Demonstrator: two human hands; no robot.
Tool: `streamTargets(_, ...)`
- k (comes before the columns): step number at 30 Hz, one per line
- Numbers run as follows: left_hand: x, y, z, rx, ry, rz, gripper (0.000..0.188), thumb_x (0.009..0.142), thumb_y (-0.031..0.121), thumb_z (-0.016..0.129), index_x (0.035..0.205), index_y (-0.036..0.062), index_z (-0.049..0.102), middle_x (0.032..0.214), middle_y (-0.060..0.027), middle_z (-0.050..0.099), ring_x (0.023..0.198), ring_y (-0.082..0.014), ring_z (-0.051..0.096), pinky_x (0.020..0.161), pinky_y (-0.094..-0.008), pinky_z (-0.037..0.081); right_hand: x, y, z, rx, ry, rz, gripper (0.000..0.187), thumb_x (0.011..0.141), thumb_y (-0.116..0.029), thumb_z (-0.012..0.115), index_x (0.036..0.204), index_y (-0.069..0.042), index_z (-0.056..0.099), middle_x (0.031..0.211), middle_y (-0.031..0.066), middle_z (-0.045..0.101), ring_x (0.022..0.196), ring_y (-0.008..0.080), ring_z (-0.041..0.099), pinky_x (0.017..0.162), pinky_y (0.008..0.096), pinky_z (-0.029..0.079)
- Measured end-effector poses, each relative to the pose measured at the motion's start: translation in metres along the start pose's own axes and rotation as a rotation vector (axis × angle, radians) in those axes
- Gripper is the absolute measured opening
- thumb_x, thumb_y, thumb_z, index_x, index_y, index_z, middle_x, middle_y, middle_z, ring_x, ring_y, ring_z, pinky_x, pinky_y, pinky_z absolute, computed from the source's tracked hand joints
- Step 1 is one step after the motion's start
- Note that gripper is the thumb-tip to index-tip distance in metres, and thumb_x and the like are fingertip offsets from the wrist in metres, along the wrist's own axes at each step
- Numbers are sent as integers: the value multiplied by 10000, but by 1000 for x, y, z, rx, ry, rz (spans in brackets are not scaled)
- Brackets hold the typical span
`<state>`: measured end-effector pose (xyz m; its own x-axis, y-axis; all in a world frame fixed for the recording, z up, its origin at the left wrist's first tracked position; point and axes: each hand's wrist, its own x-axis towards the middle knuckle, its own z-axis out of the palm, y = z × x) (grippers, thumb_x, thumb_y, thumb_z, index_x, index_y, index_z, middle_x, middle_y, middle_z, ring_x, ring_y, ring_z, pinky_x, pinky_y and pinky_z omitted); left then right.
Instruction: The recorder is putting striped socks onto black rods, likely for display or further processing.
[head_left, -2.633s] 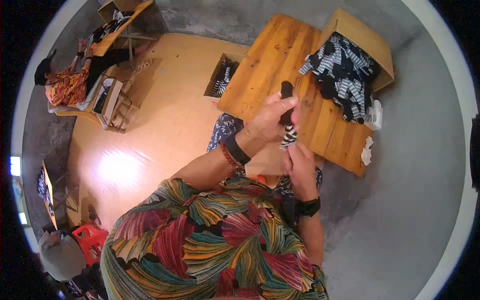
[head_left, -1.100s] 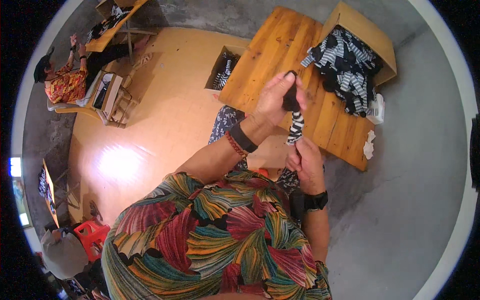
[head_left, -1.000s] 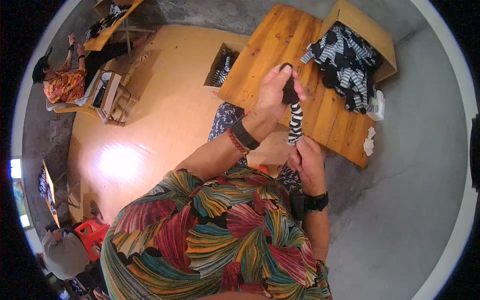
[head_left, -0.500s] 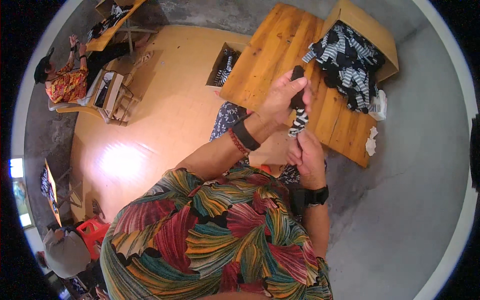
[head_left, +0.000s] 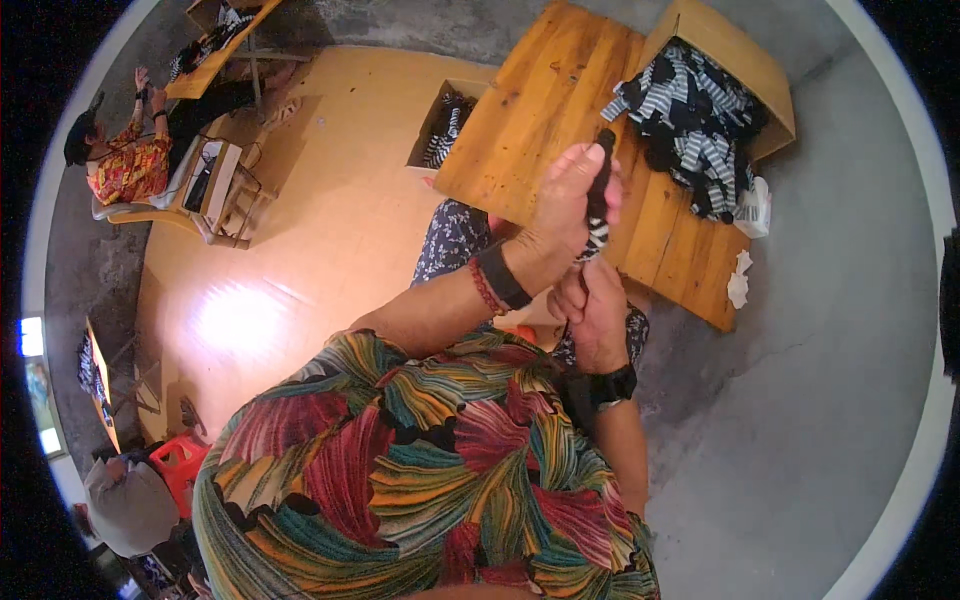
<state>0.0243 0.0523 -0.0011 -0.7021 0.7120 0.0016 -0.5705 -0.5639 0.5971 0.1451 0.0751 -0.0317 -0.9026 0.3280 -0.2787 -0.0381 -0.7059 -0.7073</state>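
Note:
A black sock (head_left: 599, 190) with a black-and-white striped part is stretched lengthwise between my two hands, above the near edge of the wooden table. My left hand (head_left: 565, 205) is wrapped round its dark upper part, the thumb lying along it near the tip. Below, my right hand (head_left: 598, 312) has its fingers curled closed at the striped lower end. Part of that end is hidden behind the fingers. Farther off on the table, a heap of striped and black socks (head_left: 690, 120) spills out of a tipped cardboard box (head_left: 782, 105).
The wooden table (head_left: 515, 115) stands ahead, with a white packet (head_left: 757, 212) and crumpled white paper (head_left: 739, 280) by its right edge. Left of it is a floor box (head_left: 422, 135) holding striped socks. One person (head_left: 130, 170) sits far left; another (head_left: 130, 505) is lower left near a red stool (head_left: 180, 465).
My right hand has shifted slightly left and up towards my left hand, and less of the striped part shows. The left hand now covers more of the sock, which stands slightly straighter.

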Motion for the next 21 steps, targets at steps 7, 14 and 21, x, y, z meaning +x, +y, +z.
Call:
streamTargets(7,2,22,-1,-5,-81,-94,223,868,254,454,850,32,472,664,-86,561,546,-191,552,517,-293,474,-11,-24,-11,-50,-49,134,290,894,-315,396,785,-58,476,454,-18,333,329,82,271,348,235,274)
streamTargets(14,20,17,-16,183,-256,-58,238,874,256,436,804,38,501,649,-111,577,561,-210,577,547,-308,487,-22,-40,-18,-199,31,184,241,885,-252,433,795,-40,502,464,-20,353,346,62,287,350,221,267)
streamTargets(21,12,-6,-7,220,-33,2,224,873,224,440,741,45,469,553,-80,526,466,-176,538,446,-273,462,-15,-28,-43,-890,208,-159,246,872,-245,444,746,-50,523,488,-44,373,394,44,315,365,198,228)
